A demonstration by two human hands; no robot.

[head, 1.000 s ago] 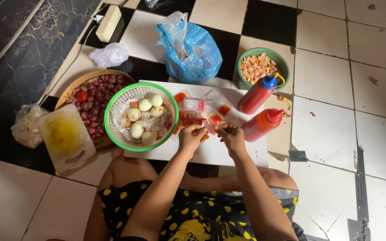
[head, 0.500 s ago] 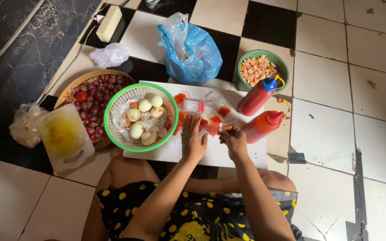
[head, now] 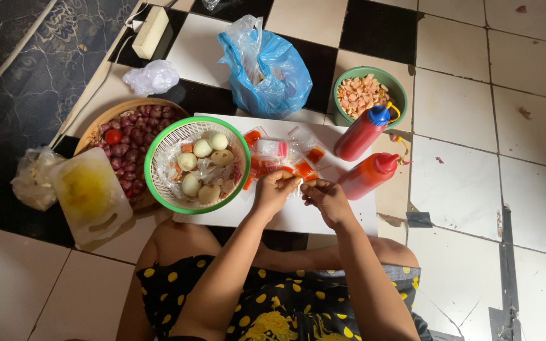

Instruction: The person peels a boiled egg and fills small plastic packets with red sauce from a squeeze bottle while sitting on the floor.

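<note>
Two hands (head: 301, 192) pinching one sachet (head: 295, 182), two sauce bottles (head: 364, 155)

A small clear sauce sachet (head: 296, 181) with red filling was pinched at its edges. It hung just above the white board (head: 298, 218), at 6 o'clock from the other sachets (head: 279, 158).

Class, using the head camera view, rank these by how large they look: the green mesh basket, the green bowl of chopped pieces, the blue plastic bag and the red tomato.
1. Green mesh basket
2. Blue plastic bag, nearly as large, so this pair is unsure
3. Green bowl
4. Red tomato
</note>
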